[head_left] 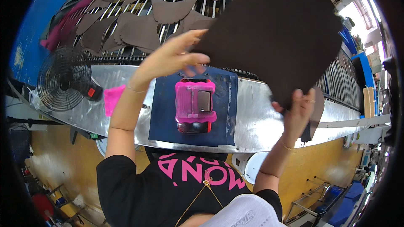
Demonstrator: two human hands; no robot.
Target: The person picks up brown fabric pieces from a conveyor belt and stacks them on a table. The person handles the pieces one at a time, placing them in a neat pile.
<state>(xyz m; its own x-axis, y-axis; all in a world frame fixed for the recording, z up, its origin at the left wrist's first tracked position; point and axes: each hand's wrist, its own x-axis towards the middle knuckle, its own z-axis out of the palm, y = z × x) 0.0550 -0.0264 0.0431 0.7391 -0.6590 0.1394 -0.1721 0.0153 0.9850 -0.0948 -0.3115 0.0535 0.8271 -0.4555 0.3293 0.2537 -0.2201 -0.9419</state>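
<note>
A large dark brown leather-like sheet piece (pixel 277 33) with curved edges is raised over the far side of the metal bench. My right hand (pixel 299 111) is closed on its narrow lower end. By the piece's left corner is my left hand (pixel 179 54), fingers spread apart and slightly blurred; whether they touch the edge is hard to tell. Below and between my hands, a pink-framed device (pixel 185 101) with red and black ends rests on a dark blue sheet (pixel 164 122). Another brown piece (pixel 317 107) shows beside my right hand, partly hidden.
Several brown cut pieces (pixel 139 29) lie on a slatted rack (pixel 164 31) beyond the bench. On the metal bench (pixel 256 122), a black wire-caged fan (pixel 65 80) and a pink cloth (pixel 113 98) stand to the left. A white round container (pixel 254 168) is below the bench edge.
</note>
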